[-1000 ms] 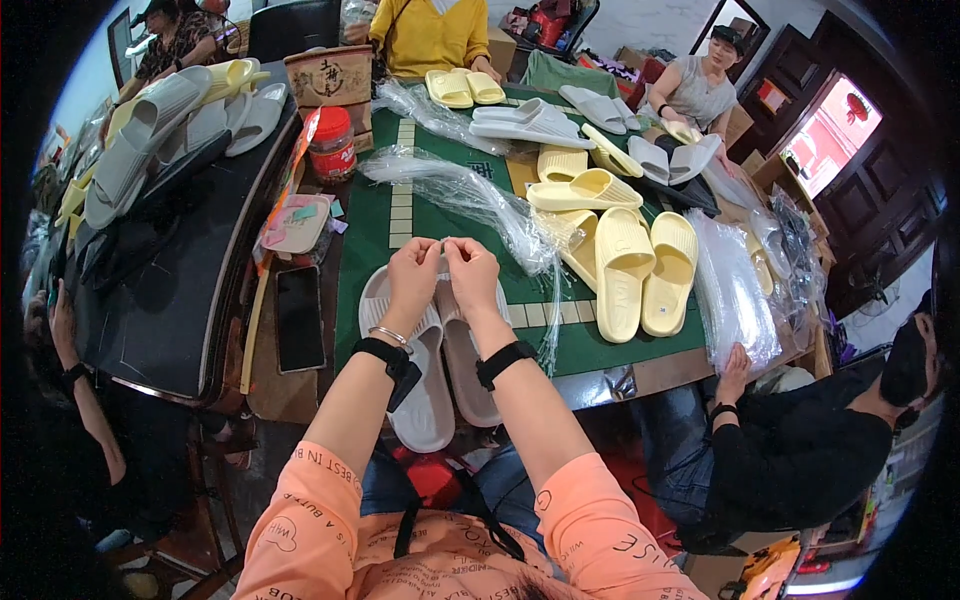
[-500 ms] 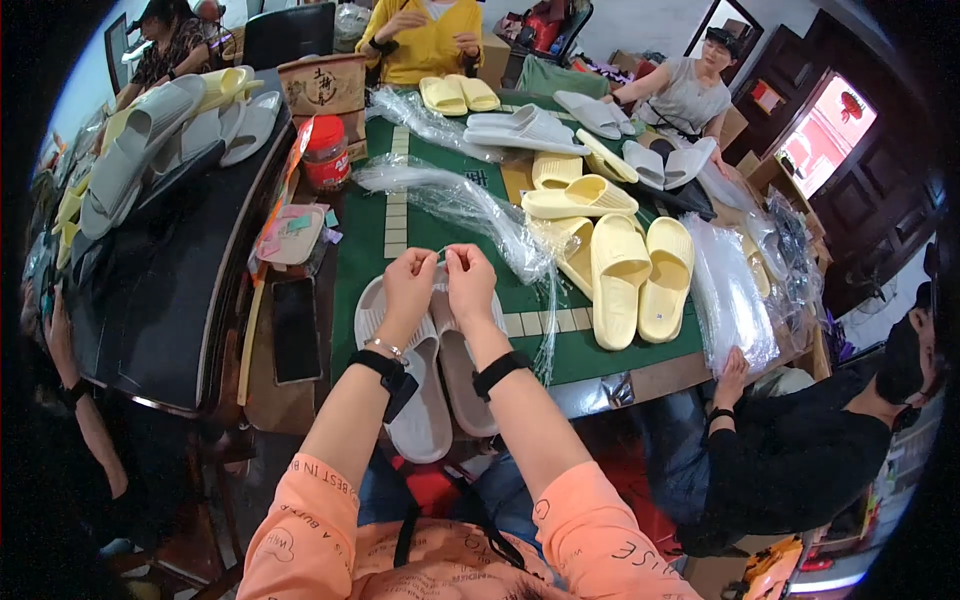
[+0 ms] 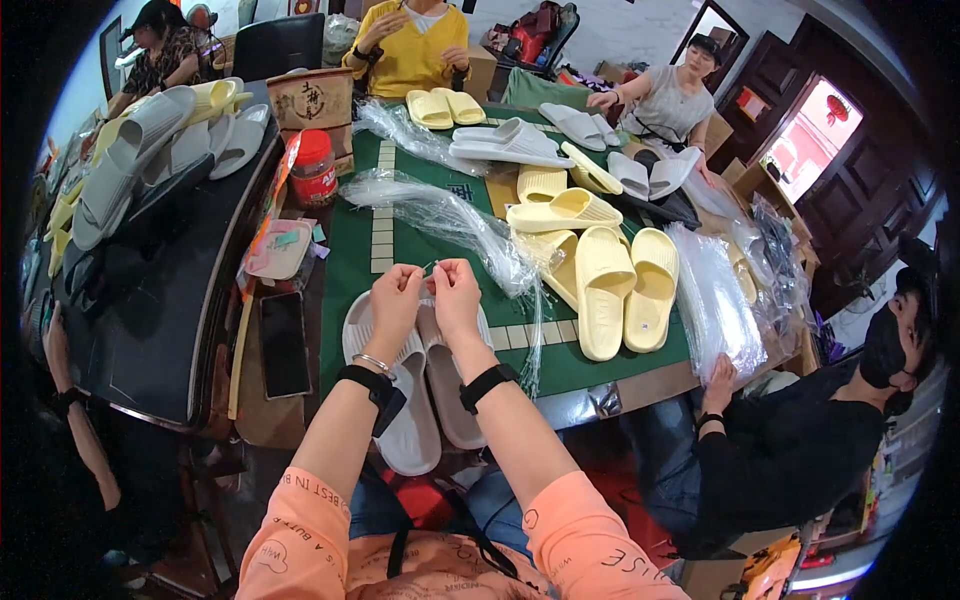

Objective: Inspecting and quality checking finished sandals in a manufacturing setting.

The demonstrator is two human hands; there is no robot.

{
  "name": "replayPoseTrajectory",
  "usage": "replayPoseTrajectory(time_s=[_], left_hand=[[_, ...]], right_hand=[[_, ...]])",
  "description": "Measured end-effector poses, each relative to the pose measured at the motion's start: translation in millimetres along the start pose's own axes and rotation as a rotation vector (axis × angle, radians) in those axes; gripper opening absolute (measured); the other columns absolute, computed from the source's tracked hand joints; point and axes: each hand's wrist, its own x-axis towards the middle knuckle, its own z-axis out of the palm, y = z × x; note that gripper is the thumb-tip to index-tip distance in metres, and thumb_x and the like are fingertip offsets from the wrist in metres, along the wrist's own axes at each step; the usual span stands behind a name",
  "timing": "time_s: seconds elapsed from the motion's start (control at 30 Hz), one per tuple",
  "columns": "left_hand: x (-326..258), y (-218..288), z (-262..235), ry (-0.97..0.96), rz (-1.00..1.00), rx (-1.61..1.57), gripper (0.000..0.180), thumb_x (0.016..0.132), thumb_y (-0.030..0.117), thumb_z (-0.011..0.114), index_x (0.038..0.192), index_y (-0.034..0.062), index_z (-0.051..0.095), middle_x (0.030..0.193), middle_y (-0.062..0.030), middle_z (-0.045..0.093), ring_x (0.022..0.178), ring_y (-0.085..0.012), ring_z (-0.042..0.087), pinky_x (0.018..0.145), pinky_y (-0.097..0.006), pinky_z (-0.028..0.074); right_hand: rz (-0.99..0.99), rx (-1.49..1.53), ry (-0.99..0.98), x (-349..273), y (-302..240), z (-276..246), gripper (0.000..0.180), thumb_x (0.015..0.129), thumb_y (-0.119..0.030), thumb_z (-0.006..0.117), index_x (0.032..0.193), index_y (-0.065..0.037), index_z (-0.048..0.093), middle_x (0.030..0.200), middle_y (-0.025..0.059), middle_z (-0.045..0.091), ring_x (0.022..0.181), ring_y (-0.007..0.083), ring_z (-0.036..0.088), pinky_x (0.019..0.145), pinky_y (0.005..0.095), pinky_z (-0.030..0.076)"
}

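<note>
A pair of grey slides (image 3: 412,430) lies in front of me at the table's near edge, heels toward me and partly hidden under my hands. Above their toe ends, my left hand (image 3: 397,300) and my right hand (image 3: 456,300) pinch a thin strand (image 3: 431,268) between their fingertips. The strand is too small to make out fully. Just right of my hands, clear plastic strands (image 3: 535,350) trail down from a bundle of clear plastic (image 3: 450,220). Farther right stands a pair of yellow slides (image 3: 605,300).
More yellow and grey slides (image 3: 510,142) cover the green table mat (image 3: 350,240). A phone (image 3: 285,343), red-lidded jar (image 3: 314,170) and small tray (image 3: 280,250) sit left. Slides are heaped on a black surface (image 3: 150,330). At right, a person's hand (image 3: 718,385) touches clear bags (image 3: 715,300).
The view has shifted slightly, so the table things sit a little left and lower. My fingertips have parted slightly, and the thin strand shows between them.
</note>
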Motion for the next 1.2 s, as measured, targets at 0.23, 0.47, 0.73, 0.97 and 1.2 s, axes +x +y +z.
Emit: replayPoseTrajectory(time_s=[0.23,0.47,0.73,0.97,1.2], left_hand=[[-0.2,2.5,2.7,-0.003,-0.026,0.000,0.012,0.081,0.010,0.057,0.082,-0.0015,0.060,0.063,0.0002,0.057,0.054,-0.0036,0.047,0.049,-0.021,0.038],[3.4,-10.0,-0.9,0.003,0.022,0.016,0.013,0.081,0.011,0.058,0.081,-0.0013,0.060,0.058,0.0011,0.053,0.051,-0.0041,0.042,0.046,-0.022,0.035],[1.0,-2.8,-0.1,-0.049,-0.042,0.074,0.009,0.084,0.008,0.056,0.083,0.0003,0.059,0.062,0.0074,0.048,0.055,0.0001,0.037,0.047,-0.017,0.029],[0.7,2.2,2.0,-0.035,-0.017,0.066,0.009,0.084,0.009,0.056,0.083,0.0002,0.059,0.061,0.0073,0.047,0.054,-0.0001,0.036,0.046,-0.017,0.028],[0.9,1.9,0.0,-0.029,-0.032,0.047,0.011,0.082,0.010,0.057,0.082,-0.0006,0.059,0.060,0.0037,0.052,0.052,-0.0019,0.040,0.046,-0.019,0.032]], right_hand=[[0.008,-0.034,-0.017,3.5,5.3,-2.5,0.008,0.085,-0.008,0.051,0.084,0.000,0.054,0.074,0.0044,0.058,0.063,0.0095,0.055,0.059,0.0233,0.047],[0.092,-0.001,-0.038,-0.2,-3.7,-1.0,0.012,0.087,-0.010,0.050,0.084,0.000,0.056,0.073,0.0038,0.059,0.063,0.0089,0.055,0.060,0.0229,0.047],[0.078,-0.047,-0.057,-0.5,-5.5,-2.8,0.011,0.087,-0.010,0.050,0.084,0.000,0.056,0.072,0.0028,0.058,0.063,0.0076,0.053,0.059,0.0222,0.046],[0.044,0.039,-0.055,3.1,4.0,-1.1,0.011,0.086,-0.011,0.051,0.084,-0.001,0.056,0.070,0.0043,0.058,0.061,0.0105,0.054,0.058,0.0249,0.045],[0.054,-0.001,-0.066,0.3,-0.6,0.0,0.011,0.086,-0.011,0.049,0.084,-0.001,0.055,0.070,0.0043,0.057,0.061,0.0110,0.054,0.058,0.0251,0.045]])
